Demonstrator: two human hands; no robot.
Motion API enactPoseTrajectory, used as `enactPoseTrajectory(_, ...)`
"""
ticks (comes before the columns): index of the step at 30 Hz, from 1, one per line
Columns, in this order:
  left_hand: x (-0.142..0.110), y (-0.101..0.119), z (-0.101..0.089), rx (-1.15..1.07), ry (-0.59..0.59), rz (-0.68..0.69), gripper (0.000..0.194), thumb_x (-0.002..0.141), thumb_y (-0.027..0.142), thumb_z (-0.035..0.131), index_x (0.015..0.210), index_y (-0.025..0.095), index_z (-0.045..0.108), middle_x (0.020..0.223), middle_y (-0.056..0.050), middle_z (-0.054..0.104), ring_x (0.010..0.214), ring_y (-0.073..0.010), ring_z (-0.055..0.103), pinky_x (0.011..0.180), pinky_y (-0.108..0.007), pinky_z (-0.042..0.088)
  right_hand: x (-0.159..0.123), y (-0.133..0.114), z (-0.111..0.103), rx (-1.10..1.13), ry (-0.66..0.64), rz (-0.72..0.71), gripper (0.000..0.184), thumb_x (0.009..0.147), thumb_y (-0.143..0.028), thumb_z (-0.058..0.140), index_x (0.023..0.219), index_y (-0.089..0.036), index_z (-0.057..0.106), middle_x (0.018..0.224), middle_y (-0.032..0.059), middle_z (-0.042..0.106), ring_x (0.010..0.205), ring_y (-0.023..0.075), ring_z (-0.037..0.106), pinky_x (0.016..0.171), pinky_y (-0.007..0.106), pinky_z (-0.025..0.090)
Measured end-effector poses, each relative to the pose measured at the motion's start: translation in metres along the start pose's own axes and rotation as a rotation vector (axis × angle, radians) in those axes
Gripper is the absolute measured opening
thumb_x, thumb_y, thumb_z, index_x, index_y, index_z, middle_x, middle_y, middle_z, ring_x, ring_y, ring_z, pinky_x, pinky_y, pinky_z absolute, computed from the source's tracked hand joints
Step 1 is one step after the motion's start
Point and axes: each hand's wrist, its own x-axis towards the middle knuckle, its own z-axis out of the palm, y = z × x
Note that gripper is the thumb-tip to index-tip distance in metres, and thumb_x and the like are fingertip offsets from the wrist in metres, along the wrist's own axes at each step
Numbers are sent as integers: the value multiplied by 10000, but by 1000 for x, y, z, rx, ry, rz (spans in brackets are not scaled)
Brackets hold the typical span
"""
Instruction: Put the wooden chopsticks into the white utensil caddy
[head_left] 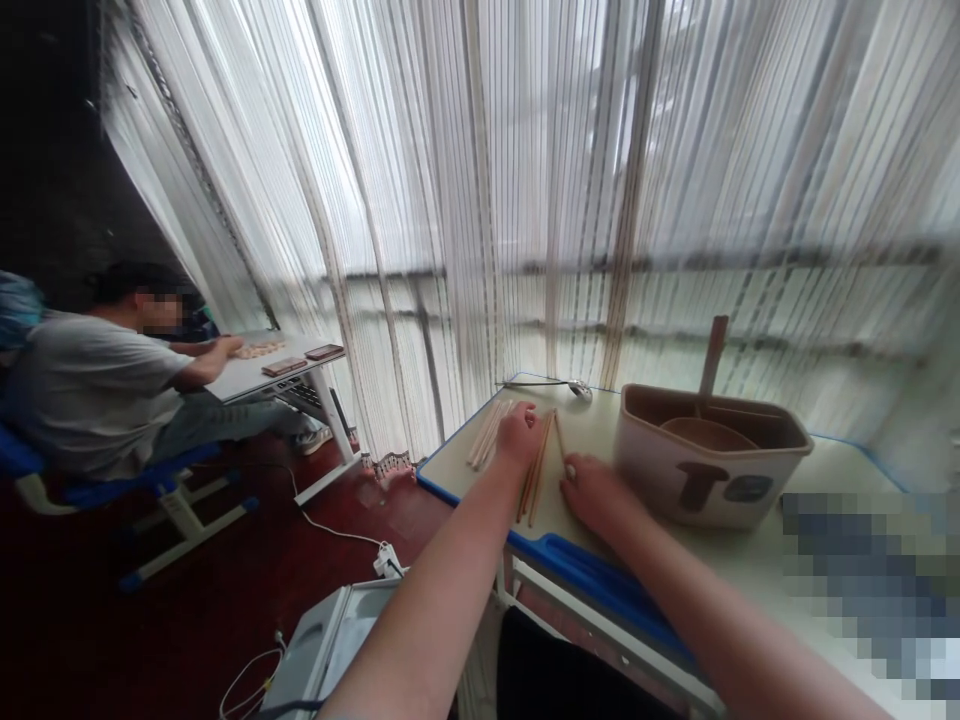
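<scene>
Nearby, tan bin [651, 455], post [714, 362] inside, sticks [541, 474] alongside

A bin [712, 458] with an upright post [715, 365] obstructs the right; air above the brown sticks [541, 472] lies open.

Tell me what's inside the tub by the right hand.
Inside the tub show a round brown piece and an upright brown bar; the front wall hides the bottom.

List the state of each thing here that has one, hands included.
Left hand: fingers curled, grip unclear
Right hand: at one stick's near end, grip unclear
Pale sticks: lying loosely side by side
Reddish sticks: lying flat, grouped
Container: upright, open-topped
Curtain: drawn across
</scene>
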Motion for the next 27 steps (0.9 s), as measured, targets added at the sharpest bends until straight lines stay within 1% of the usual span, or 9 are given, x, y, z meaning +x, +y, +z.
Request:
enactPoseTrajectory(2,0,1,0,2,-43,28,211,822,226,492,973,154,621,883,-96,689,802,-180,634,753,-301,486,1,-1,0,-28,-25,111,319,806,-153,428,1090,-122,572,961,171,656,803,234,641,649,309,423)
enactPoseTrajectory(6,-3,1,2,-20,-160,105,246,801,216,516,1012,160,628,885,-82,692,823,-178,634,773,-297,484,1,2,-4,-71,-136,218,214,789,-198,457,845,-120,649,838,195,676,776,282,657,597,325,420)
enactPoseTrajectory(9,-3,-2,6,-67,-170,111,260,796,212,525,1028,156,629,922,-88,689,853,-177,633,807,-304,481,0,6,-7,-37,-136,212,217,794,-230,457,802,-131,649,785,183,676,749,268,656,582,313,411)
enactPoseTrajectory(12,-1,-5,10,-153,-131,44,233,784,223,557,988,149,641,909,-94,687,837,-182,633,811,-329,485,1,8,-9,46,-144,242,212,791,-236,454,789,-125,634,767,174,670,718,242,646,572,290,389)
enactPoseTrajectory(14,-1,-4,11,-311,-101,-46,275,777,255,589,1026,143,618,878,-86,680,785,-170,634,762,-326,502,3,7,-10,120,-128,259,212,791,-237,448,841,-122,619,797,166,671,718,225,636,572,275,373)
enactPoseTrajectory(16,0,-1,11,-559,-92,-150,357,771,316,615,1073,129,582,857,-79,664,734,-154,631,688,-305,517,4,4,-11,173,-92,247,239,806,-245,430,939,-128,590,810,145,671,712,203,621,578,262,357)
enactPoseTrajectory(19,0,6,8,-892,-145,-269,402,738,372,654,1020,94,584,828,-79,644,679,-135,619,629,-284,520,4,0,-9,207,-58,180,266,830,-252,407,1033,-142,540,795,110,662,657,167,589,573,248,325)
enactPoseTrajectory(23,-1,11,4,-1102,-224,-277,348,667,359,723,863,91,619,745,-50,624,621,-113,591,589,-264,500,2,0,-2,212,-71,95,242,826,-257,430,1026,-159,526,795,86,650,644,150,561,563,238,287)
enactPoseTrajectory(27,-1,11,0,-1210,-201,-320,354,592,312,780,827,104,617,707,-22,617,596,-96,573,566,-242,473,1,2,2,185,-82,75,224,842,-290,421,994,-177,541,760,65,643,622,149,549,543,238,260)
